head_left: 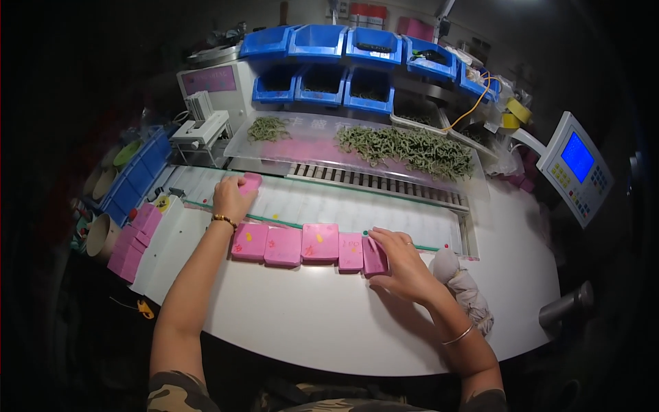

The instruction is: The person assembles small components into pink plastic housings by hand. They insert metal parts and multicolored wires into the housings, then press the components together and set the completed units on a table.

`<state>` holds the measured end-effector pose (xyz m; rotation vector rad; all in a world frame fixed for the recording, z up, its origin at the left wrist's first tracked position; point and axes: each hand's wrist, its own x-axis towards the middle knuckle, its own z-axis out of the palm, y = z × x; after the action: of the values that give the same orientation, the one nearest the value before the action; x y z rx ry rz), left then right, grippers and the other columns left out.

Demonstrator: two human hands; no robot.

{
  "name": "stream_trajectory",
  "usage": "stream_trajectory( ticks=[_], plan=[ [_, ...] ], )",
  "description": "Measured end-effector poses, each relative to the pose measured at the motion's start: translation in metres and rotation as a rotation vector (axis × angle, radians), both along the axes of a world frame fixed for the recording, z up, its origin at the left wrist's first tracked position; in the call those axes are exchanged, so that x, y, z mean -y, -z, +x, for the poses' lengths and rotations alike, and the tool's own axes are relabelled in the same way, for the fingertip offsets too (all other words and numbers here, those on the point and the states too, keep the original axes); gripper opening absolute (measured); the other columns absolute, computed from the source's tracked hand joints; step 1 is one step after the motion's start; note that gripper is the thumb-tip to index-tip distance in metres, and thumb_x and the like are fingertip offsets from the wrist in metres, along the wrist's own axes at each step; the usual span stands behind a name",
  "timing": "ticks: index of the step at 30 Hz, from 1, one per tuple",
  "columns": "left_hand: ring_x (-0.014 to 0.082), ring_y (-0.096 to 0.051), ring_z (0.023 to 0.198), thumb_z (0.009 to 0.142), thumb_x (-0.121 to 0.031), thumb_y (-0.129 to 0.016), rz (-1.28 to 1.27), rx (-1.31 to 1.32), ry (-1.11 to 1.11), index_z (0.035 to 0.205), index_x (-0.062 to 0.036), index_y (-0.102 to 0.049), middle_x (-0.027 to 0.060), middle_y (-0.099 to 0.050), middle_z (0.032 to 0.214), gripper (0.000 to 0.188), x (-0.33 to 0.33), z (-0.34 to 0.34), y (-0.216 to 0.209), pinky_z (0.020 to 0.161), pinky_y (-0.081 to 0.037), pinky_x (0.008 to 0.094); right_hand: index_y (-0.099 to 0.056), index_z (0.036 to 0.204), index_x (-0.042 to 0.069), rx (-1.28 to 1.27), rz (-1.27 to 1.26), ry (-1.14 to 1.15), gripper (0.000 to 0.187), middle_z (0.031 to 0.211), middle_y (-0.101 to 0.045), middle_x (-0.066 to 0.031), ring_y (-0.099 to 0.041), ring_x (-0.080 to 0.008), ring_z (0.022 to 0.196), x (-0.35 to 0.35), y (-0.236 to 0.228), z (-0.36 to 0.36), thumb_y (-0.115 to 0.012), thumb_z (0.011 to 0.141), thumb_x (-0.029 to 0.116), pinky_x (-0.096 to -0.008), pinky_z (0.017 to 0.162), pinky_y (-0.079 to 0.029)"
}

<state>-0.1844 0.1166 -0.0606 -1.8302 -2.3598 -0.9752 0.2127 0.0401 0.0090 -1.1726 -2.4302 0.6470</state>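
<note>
The left hand's grip clasped a pink block above the white strip; the right hand's met the bench row's end block, its closure unclear. Blocks seemed light, stiff, best pinched by opposite edges.

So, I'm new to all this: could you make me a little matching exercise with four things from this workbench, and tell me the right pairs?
Things:
1. Left hand
2. Right hand
3. Pale cloth
4. Control panel

Places or states:
A. Lying bunched on the white table
B. Showing a lit blue screen
C. Holding a small pink block
D. At the right end of the row of pink blocks

Right pairs: 1-C, 2-D, 3-A, 4-B
</note>
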Motion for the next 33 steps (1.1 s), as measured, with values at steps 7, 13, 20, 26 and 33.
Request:
stream_trajectory(
  ticks=[7, 13, 20, 26, 33],
  plan=[
    [0.0354, -0.049, 0.119, 0.075, -0.029, -0.081, -0.062, -0.173, -0.156, 0.102, -0.0043, -0.068, 0.0142, -0.061, 0.12, 0.039, 0.01, 0.01, -0.028, 0.101, -0.043, 0.0415, -0.045, 0.138, 0.003, -0.014, 0.017, -0.032, 0.086, 0.127, -0.053, -0.0182, -0.048, -0.0385, 0.118, -0.014, 0.008, -0.013, -0.085, 0.063, 0.013, -0.0448, 0.104, -0.039],
    [0.0185, -0.061, 0.102, 0.09, -0.027, -0.072, 0.059, 0.667, 0.436, 0.119, -0.0041, -0.063, 0.008, -0.064, 0.118, 0.039, 0.06, 0.116, -0.072, 0.085, -0.051, 0.0343, -0.044, 0.137, 0.0, -0.174, 0.075, 0.088, 0.086, 0.121, -0.055, -0.0185, -0.05, -0.0366, 0.113, -0.006, -0.015, -0.012, -0.085, 0.063, 0.014, -0.0442, 0.1, -0.041],
    [0.0093, -0.059, 0.106, 0.1, -0.032, -0.059, -0.552, 1.634, 0.917, 0.145, -0.0026, -0.044, 0.005, -0.059, 0.127, 0.055, 0.095, 0.157, -0.073, 0.09, -0.051, 0.0257, -0.04, 0.144, 0.003, -0.433, 0.237, -0.049, 0.096, 0.129, -0.055, -0.0152, -0.053, -0.0306, 0.113, 0.012, -0.026, -0.035, -0.089, 0.062, 0.017, -0.0392, 0.094, -0.046],
    [0.0133, -0.059, 0.107, 0.089, -0.026, -0.075, -0.366, 1.392, 0.878, 0.146, -0.003, -0.042, 0.0049, -0.057, 0.126, 0.07, 0.107, 0.162, -0.066, 0.093, -0.05, 0.0287, -0.041, 0.143, 0.004, -0.576, -0.091, -0.028, 0.09, 0.129, -0.05, -0.0112, -0.05, -0.0242, 0.112, 0.015, -0.019, -0.037, -0.087, 0.07, 0.03, -0.0369, 0.09, -0.045],
    [0.0155, -0.051, 0.113, 0.078, -0.017, -0.082, -0.173, 0.734, 1.038, 0.151, -0.0097, -0.04, 0.004, -0.05, 0.121, 0.085, 0.11, 0.157, -0.077, 0.101, -0.042, 0.0305, -0.053, 0.119, 0.004, -0.347, 0.023, -0.049, 0.057, 0.107, -0.058, -0.0141, -0.059, -0.0288, 0.091, 0.023, -0.032, -0.041, -0.081, 0.079, 0.034, -0.0382, 0.079, -0.049]
  ],
)
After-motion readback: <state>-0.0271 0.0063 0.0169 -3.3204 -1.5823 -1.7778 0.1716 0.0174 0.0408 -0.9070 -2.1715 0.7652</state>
